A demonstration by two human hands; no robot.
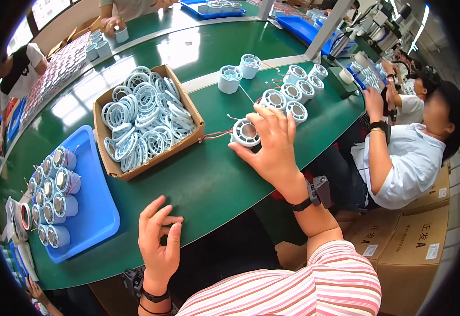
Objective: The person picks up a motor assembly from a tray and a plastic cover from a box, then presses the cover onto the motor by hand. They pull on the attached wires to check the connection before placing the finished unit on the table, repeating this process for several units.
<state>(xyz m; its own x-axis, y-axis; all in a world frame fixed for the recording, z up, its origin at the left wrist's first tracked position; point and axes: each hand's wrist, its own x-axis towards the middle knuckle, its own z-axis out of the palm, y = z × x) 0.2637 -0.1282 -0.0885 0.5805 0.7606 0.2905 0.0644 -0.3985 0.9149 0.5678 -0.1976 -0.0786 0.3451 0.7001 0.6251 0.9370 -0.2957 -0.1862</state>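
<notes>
- Right hand: fingers curled around a white wound coil bobbin, gripping it on the green table.
- Thin red leads trail from the bobbin toward the cardboard box of empty white spools.
- Left hand: fingers loosely spread, holding nothing, at the table edge.
- Blue tray of coils lies left.

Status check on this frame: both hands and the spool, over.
Right hand gripping white spool on green table. Left hand empty, open. Cardboard box of spools alongside.

Box lies between tray and spools.
</notes>
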